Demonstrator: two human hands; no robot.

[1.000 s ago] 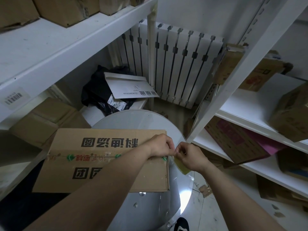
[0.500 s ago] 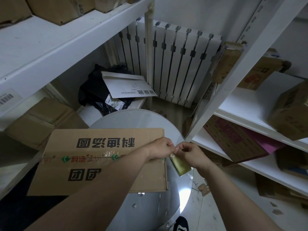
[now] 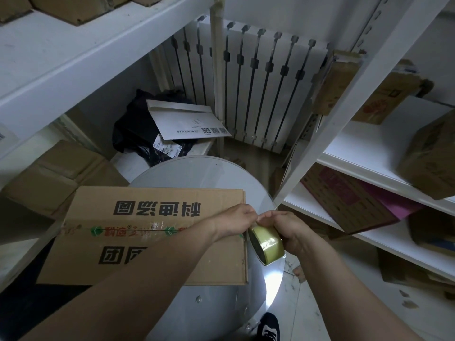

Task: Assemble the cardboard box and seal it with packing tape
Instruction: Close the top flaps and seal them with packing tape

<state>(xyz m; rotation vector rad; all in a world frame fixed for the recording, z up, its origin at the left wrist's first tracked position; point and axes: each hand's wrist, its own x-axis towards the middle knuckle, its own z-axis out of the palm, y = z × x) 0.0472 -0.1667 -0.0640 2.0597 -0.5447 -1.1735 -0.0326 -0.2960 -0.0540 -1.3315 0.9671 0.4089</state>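
box: cardboard box (image 3: 152,232) lies flaps-shut on round table (image 3: 197,173), lower centre | seam: tape strip (image 3: 147,230) covers it to the right edge | left hand (image 3: 236,220): curled fingers pinch strip there | right hand (image 3: 288,232): grips tape roll (image 3: 267,243) | left: probably tearing off, pressing down

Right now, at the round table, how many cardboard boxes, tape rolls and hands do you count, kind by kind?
Cardboard box: 1
Tape roll: 1
Hands: 2 (left hand, right hand)
Total: 4
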